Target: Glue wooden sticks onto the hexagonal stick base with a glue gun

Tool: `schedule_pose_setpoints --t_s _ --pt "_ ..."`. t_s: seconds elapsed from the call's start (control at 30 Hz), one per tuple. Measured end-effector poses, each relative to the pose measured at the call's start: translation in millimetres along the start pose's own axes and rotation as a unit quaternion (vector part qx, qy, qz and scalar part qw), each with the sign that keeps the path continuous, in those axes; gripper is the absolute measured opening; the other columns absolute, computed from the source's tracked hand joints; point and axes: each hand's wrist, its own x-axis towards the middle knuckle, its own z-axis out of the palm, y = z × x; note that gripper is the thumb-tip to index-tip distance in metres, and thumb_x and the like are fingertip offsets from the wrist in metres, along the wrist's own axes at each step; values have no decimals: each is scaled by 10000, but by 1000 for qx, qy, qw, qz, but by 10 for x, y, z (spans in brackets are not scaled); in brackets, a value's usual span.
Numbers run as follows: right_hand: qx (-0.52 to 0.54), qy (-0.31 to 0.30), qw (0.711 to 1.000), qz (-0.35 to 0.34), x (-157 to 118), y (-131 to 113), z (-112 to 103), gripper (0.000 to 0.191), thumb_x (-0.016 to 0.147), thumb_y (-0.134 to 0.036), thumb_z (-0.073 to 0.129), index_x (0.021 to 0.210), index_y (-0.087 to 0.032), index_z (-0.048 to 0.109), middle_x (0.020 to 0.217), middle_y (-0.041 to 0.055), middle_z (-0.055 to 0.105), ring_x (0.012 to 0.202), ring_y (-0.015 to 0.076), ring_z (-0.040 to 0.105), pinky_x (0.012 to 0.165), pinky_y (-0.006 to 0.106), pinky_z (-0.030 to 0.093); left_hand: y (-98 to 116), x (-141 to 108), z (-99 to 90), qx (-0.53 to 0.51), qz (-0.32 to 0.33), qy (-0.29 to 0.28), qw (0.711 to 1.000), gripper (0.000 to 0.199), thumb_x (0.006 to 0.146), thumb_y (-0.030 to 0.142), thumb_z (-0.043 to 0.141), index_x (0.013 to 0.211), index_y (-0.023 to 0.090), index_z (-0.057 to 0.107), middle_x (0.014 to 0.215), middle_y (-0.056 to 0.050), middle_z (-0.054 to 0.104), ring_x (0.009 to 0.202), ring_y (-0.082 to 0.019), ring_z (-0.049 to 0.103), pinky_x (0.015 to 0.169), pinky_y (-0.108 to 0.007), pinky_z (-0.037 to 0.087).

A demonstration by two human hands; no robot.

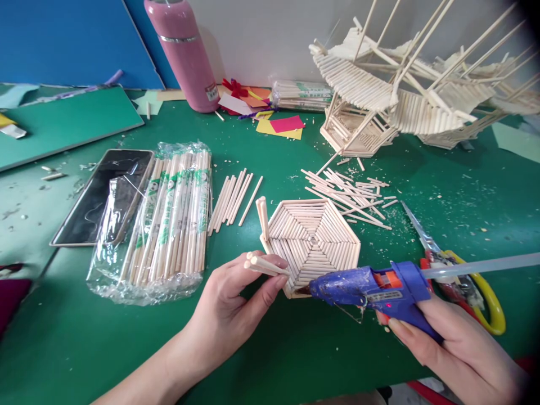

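My left hand (240,298) pinches a small bundle of wooden sticks (265,265), slanted over the lower left edge of a hexagonal stick panel (314,242). My right hand (447,337) is wrapped round a blue glue gun (367,289), which points left. The gun's nozzle is at the panel's lower edge, close to the ends of the held sticks. A clear glue stick (485,265) extends from the back of the gun. Another short stick bundle (262,218) stands upright at the panel's left corner.
Loose sticks (354,197) lie behind the panel, with more (236,197) to its left. Wrapped sticks (169,225) overlap a phone (105,194). Scissors (476,292) lie at right. A pink bottle (185,56) and a large stick structure (358,84) stand behind.
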Motion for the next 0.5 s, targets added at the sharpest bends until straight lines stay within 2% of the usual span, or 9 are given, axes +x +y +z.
schedule_pose_setpoints --t_s 0.27,0.5 --pt "-10 -44 999 -8 48 -62 -55 408 803 -506 455 1097 -258 592 793 26 682 696 191 645 588 229 542 -9 6 0 -2 5 -6 1000 165 751 52 573 842 173 639 799 -23 682 771 -147 648 672 -203 519" --pt "0 -27 1000 -16 88 -190 -33 309 821 -406 470 1055 -259 609 724 5 660 608 160 618 549 202 532 -8 1 -5 -4 4 -10 1000 160 745 28 574 834 143 641 799 -19 673 781 -115 635 703 -158 498"
